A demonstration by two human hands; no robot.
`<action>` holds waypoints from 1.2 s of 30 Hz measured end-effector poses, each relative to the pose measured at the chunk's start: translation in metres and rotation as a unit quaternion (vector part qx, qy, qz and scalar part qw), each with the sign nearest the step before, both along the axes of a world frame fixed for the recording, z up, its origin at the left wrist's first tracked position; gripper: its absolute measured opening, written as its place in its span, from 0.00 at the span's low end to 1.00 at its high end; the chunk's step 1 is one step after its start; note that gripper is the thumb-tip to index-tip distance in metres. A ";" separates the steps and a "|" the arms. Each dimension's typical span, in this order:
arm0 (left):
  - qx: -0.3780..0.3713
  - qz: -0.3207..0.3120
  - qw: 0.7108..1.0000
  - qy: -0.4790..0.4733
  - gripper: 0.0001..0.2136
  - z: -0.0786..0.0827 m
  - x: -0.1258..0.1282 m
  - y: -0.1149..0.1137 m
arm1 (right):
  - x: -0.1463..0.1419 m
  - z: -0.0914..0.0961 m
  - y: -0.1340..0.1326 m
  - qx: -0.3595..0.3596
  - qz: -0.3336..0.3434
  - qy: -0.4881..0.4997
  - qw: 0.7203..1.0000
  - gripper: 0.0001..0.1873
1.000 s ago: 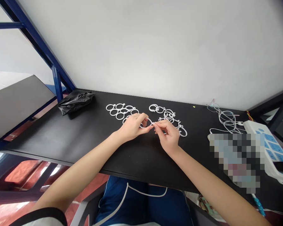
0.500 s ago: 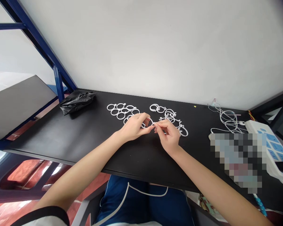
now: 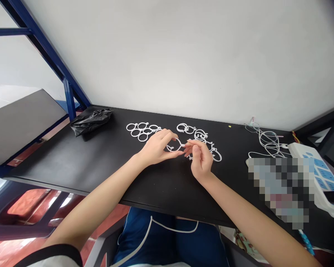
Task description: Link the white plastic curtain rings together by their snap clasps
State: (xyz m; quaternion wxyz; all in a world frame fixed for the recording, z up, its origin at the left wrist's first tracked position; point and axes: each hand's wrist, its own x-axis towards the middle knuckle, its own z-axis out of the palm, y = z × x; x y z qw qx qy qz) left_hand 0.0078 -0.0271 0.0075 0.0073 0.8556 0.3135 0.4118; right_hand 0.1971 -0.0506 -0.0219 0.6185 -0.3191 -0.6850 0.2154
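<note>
My left hand (image 3: 156, 147) holds a white ring (image 3: 180, 142) over the black table (image 3: 156, 187); my right hand (image 3: 200, 159) is loosely curled by its knob (image 3: 183, 145); it seems light, stiff, best pinched by its rim

Wall (image 3: 167, 63): pale and well lit, brightest through the middle, dimming toward the upper right, where the corner falls to black.
Black tabletop (image 3: 80, 163): broad grey sheen at left, as if lit from that side; deeper black around the forearms.
Red floor (image 3: 16, 252): white glare at lower left, patches washed out.
Plastic bag (image 3: 91, 120): small glints along its creases.
Left hand (image 3: 157, 146) and right hand (image 3: 202, 159): fairly clear, with soft shading between the fingers.
White rings (image 3: 141, 129): good contrast, but fine detail too small to read.
Right side: blocky pixelation hides one object (image 3: 281, 189).
Edges: wide-angle stretching, strongest on the near sleeve (image 3: 52, 256).
</note>
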 end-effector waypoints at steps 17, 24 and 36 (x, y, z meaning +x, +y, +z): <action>0.000 0.009 1.000 0.008 0.16 0.001 0.000 0.001 | -0.001 -0.001 0.001 -0.039 -0.032 -0.012 0.999 0.10; 0.007 0.005 1.000 0.004 0.17 0.001 -0.001 0.001 | -0.003 0.005 0.002 0.017 -0.015 -0.062 0.998 0.08; -0.089 -0.002 0.995 -0.040 0.15 0.000 0.002 -0.003 | 0.002 0.002 0.004 0.016 0.035 -0.057 0.998 0.08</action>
